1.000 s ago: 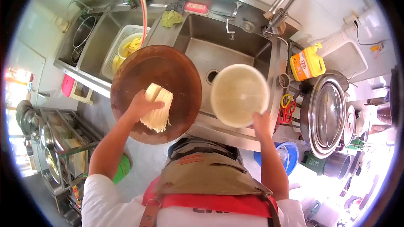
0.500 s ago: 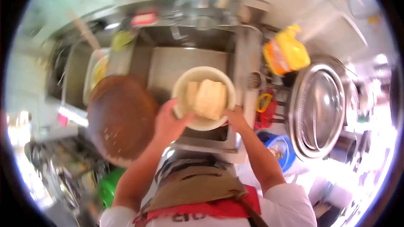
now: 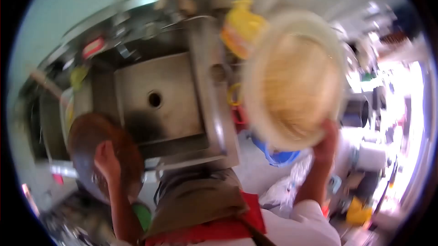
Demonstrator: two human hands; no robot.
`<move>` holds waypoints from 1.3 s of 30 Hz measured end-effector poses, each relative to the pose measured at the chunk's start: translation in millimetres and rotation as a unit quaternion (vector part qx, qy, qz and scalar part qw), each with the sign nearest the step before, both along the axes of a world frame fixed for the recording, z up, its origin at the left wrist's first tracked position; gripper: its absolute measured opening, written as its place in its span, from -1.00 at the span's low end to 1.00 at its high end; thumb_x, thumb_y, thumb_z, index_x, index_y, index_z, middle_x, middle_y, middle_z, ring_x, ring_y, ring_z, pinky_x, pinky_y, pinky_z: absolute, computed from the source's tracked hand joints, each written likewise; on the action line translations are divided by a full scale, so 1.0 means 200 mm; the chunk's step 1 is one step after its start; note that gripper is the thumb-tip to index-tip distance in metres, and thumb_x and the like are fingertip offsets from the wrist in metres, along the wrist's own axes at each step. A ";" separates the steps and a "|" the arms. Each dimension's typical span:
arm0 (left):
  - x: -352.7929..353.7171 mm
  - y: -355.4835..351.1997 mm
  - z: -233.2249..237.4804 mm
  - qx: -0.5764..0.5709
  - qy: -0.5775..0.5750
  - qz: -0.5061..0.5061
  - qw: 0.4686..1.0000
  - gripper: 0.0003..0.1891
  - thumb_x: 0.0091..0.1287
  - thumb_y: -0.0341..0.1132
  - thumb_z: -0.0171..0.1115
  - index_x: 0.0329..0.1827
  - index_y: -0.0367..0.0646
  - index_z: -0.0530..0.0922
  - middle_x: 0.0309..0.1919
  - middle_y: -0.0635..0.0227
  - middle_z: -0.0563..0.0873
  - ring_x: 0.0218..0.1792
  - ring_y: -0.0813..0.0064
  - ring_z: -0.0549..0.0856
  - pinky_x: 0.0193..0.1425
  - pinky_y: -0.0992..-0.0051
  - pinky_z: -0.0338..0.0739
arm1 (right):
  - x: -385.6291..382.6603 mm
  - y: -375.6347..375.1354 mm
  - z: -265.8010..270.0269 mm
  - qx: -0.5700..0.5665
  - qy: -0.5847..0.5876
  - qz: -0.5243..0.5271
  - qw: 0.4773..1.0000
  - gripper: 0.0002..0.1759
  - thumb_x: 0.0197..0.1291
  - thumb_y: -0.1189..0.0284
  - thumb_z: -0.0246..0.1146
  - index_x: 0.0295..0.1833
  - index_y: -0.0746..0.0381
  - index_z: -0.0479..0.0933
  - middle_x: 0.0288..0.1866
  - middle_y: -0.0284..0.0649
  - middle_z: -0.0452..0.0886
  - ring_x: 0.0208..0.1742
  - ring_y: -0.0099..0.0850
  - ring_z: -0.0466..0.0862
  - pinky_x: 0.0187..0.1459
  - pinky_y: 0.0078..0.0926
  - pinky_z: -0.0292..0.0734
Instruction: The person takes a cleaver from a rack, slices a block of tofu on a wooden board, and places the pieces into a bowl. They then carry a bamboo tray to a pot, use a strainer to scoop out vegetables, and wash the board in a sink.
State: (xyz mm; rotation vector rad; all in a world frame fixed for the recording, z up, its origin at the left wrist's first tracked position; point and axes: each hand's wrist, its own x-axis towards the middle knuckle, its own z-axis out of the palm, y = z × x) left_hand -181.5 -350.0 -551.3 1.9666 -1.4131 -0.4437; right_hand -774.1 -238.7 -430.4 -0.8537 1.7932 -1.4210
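Note:
A pale round bowl (image 3: 253,86) with a beige, motion-blurred content (image 3: 296,84) is lifted at the right of the sink. My right hand (image 3: 325,141) grips its lower right rim. My left hand (image 3: 106,157) is over the brown round board (image 3: 91,132) at the left, with its fingers curled; whether it touches the board or holds anything is too blurred to tell. Between the hands is the steel sink basin (image 3: 175,91) with its round drain.
A yellow bottle (image 3: 242,27) stands behind the bowl. A blue container (image 3: 282,157) and clear plastic (image 3: 289,182) are below it. Left of the sink are a green item (image 3: 78,77) and a long wooden handle (image 3: 45,83). A red-and-white item (image 3: 94,47) lies at the back ledge.
The bowl has moved right, out from over the sink, and looks larger. My left hand has let go of it and moved left over the brown board. The camera view has turned right.

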 end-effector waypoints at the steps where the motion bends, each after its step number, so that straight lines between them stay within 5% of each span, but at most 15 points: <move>1: 0.08 0.03 0.03 0.014 -0.060 0.022 0.998 -0.76 0.42 -0.30 0.26 -0.10 -0.35 0.66 -0.28 0.21 0.75 -0.24 0.46 0.68 -0.07 0.46 0.56 | -0.11 0.08 0.09 -0.019 -0.188 -0.154 0.970 -0.50 0.20 0.36 0.29 0.23 0.30 0.44 0.11 -0.12 0.59 0.13 -0.27 0.62 0.18 -0.23 0.54; 4: 0.50 0.18 0.03 0.005 -0.184 0.149 0.972 -0.61 0.40 -0.10 0.27 -0.11 -0.36 0.66 -0.17 0.06 0.75 -0.12 0.17 0.72 0.04 0.28 0.56 | -0.56 0.17 0.01 -0.004 -0.157 -0.170 0.973 -0.63 0.30 0.43 0.17 0.19 0.33 0.45 -0.11 -0.08 0.69 -0.27 -0.26 0.77 -0.60 -0.80 0.57; 7: 0.96 0.47 -0.09 0.000 -0.389 0.272 0.880 -0.45 0.33 0.09 0.30 -0.08 -0.36 0.64 -0.09 0.01 0.73 0.00 0.01 0.67 0.10 0.17 0.53 | -0.66 0.08 -0.04 0.048 -0.165 -0.219 0.960 -0.69 0.26 0.49 0.20 0.09 0.38 0.47 -0.19 -0.12 0.69 -0.34 -0.29 0.76 -0.57 -0.78 0.59; 9: 1.22 0.67 -0.22 0.133 -0.098 0.387 0.907 -0.34 0.23 0.19 0.34 0.06 -0.30 0.59 0.00 0.02 0.69 0.06 0.03 0.64 0.14 0.13 0.52 | -0.93 0.05 -0.19 0.110 -0.175 -0.182 0.961 -0.73 0.26 0.50 0.20 0.03 0.38 0.49 -0.21 -0.10 0.69 -0.35 -0.27 0.76 -0.53 -0.78 0.63; 12: 1.31 1.02 -0.29 0.178 0.372 0.448 0.793 -0.21 0.16 0.28 0.38 0.25 -0.19 0.51 0.15 0.09 0.63 0.15 0.09 0.61 0.19 0.09 0.51 | -0.98 -0.08 -0.30 0.167 -0.225 -0.154 0.947 -0.76 0.26 0.49 0.21 -0.01 0.38 0.51 -0.30 -0.05 0.68 -0.37 -0.27 0.75 -0.54 -0.76 0.66; 16: 1.08 1.10 -0.39 0.077 0.637 0.239 0.729 -0.29 0.29 0.19 0.31 0.36 -0.09 0.45 0.32 0.26 0.55 0.20 0.17 0.60 0.28 0.10 0.49 | -1.02 -0.11 -0.44 0.245 -0.125 -0.160 0.948 -0.71 0.25 0.37 0.26 -0.13 0.43 0.54 -0.47 -0.06 0.65 -0.48 -0.29 0.72 -0.69 -0.52 0.51; 18: 0.99 1.08 -0.39 -0.005 0.640 0.303 0.706 -0.33 0.36 0.11 0.26 0.42 -0.08 0.41 0.34 0.30 0.54 0.23 0.17 0.58 0.33 0.11 0.46 | -0.90 -0.18 -0.31 0.413 0.290 -0.085 0.859 -0.65 0.27 0.29 0.27 -0.20 0.44 0.51 -0.40 0.00 0.64 -0.41 -0.18 0.72 -0.55 -0.33 0.56; 20: 1.06 1.15 -0.50 -0.014 0.696 0.243 0.676 -0.37 0.39 0.01 0.24 0.44 -0.12 0.39 0.30 0.29 0.58 0.28 0.18 0.56 0.39 0.13 0.43 | -0.79 -0.26 -0.23 0.239 0.692 -0.071 0.677 -0.53 0.25 0.29 0.26 -0.04 0.57 0.49 -0.27 0.21 0.66 -0.30 0.05 0.71 -0.22 0.00 0.57; 23: 0.89 1.10 -0.32 -0.069 0.663 0.207 0.716 -0.39 0.40 -0.06 0.23 0.43 -0.19 0.38 0.29 0.24 0.58 0.27 0.18 0.56 0.38 0.14 0.44 | 0.31 -0.66 0.09 0.083 0.380 -0.061 0.919 -0.63 0.37 0.32 0.19 0.13 0.35 0.56 -0.30 -0.08 0.70 -0.36 -0.41 0.63 -0.29 -0.38 0.54; 24: 0.88 1.17 -0.34 -0.078 0.651 0.212 0.725 -0.39 0.39 -0.10 0.23 0.42 -0.21 0.37 0.28 0.22 0.58 0.27 0.18 0.56 0.38 0.15 0.45 | 0.50 -0.80 0.00 0.049 0.436 0.022 0.898 -0.67 0.34 0.34 0.22 0.13 0.28 0.59 -0.29 -0.15 0.72 -0.38 -0.45 0.65 -0.33 -0.41 0.55; 28: 0.75 1.13 -0.17 -0.099 0.603 0.246 0.753 -0.40 0.33 -0.24 0.28 0.41 -0.26 0.36 0.24 0.17 0.59 0.26 0.15 0.56 0.37 0.18 0.46 | 1.30 -1.52 -0.43 0.042 0.242 0.342 0.907 -0.49 0.27 0.14 0.32 0.17 0.28 0.57 -0.05 -0.03 0.72 -0.03 -0.23 0.72 0.07 -0.32 0.58; 30: 0.64 0.98 -0.01 -0.105 0.589 0.241 0.765 -0.37 0.24 -0.35 0.31 0.38 -0.34 0.36 0.20 0.11 0.59 0.22 0.16 0.58 0.34 0.23 0.48 | 1.68 -1.84 -0.43 -0.014 0.299 0.340 0.891 -0.21 0.21 0.03 0.38 0.35 0.39 0.41 0.08 0.04 0.68 0.10 -0.17 0.70 0.17 -0.35 0.54; 33: 0.44 0.73 0.24 -0.085 0.530 0.247 0.807 -0.37 0.19 -0.40 0.32 0.34 -0.39 0.37 0.17 0.08 0.60 0.15 0.20 0.62 0.27 0.29 0.53 | 2.03 -2.31 -0.78 -0.161 0.424 0.162 0.877 -0.11 0.18 -0.11 0.33 0.27 0.50 0.39 0.23 0.24 0.53 0.11 -0.05 0.68 0.10 -0.20 0.56; 36: 0.27 0.44 0.40 -0.033 0.466 0.316 0.825 -0.51 0.15 -0.45 0.34 0.17 -0.40 0.48 0.00 0.13 0.66 -0.03 0.29 0.68 0.13 0.33 0.59 | 2.10 -2.48 -0.76 -0.094 0.323 0.196 0.921 -0.30 0.21 -0.05 0.31 0.07 0.44 0.49 0.10 0.21 0.59 0.17 0.03 0.60 0.16 -0.05 0.49; 39: 0.15 0.20 0.42 -0.028 0.471 0.290 0.833 -0.54 0.13 -0.48 0.35 0.11 -0.44 0.50 -0.09 0.14 0.68 -0.13 0.31 0.69 0.01 0.36 0.62 | 1.97 -2.59 -0.82 -0.170 0.326 0.273 0.889 -0.39 0.28 -0.04 0.27 -0.07 0.40 0.57 -0.16 0.02 0.69 -0.06 -0.11 0.71 0.03 -0.12 0.58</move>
